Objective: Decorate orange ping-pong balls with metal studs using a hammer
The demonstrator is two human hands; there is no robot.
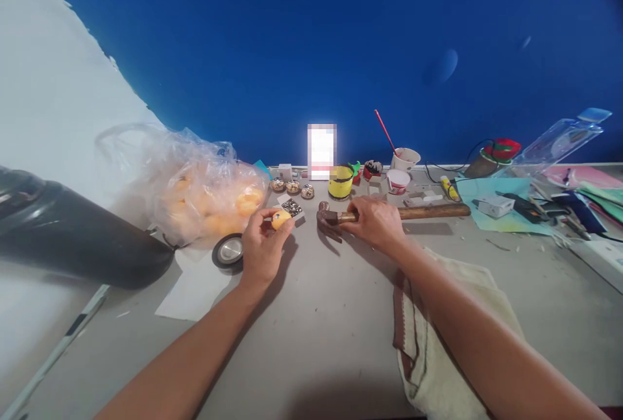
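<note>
Clock set on the bare table (pixel 316 316) between the forearms, wall at 12. Nearest: towel (pixel 448 348) at 4, partly under the right forearm (pixel 462 309); paper (pixel 187 290) at 9; black-rimmed disc (pixel 230 251) at 10, just beside the left wrist. Left hand (pixel 263 248), 11: gripping a small yellow ball (pixel 280 219), thumb and fingers round it, top showing. Right hand (pixel 377 220), 1: closed round the hammer (pixel 426 213), high on the handle near its head, claw toward the person, handle running off to 2. Can't tell if the hammer is lifted clear of the table. To handle both well, I'd keep the ball firm but unsquashed, with fingertips low and clear of its top; the short grip should suit control over force, and the claw wants keeping off the left fingers. Beyond the ball, box (pixel 293 206) of small metal bits, near 11, easily knocked by the left fingers. Farther: speckled balls (pixel 292 186) between 11 and 12, yellow cup (pixel 340 185) just past 12, bag (pixel 195 189) of orange rounds toward 10, blue wall (pixel 292 50) behind.
</note>
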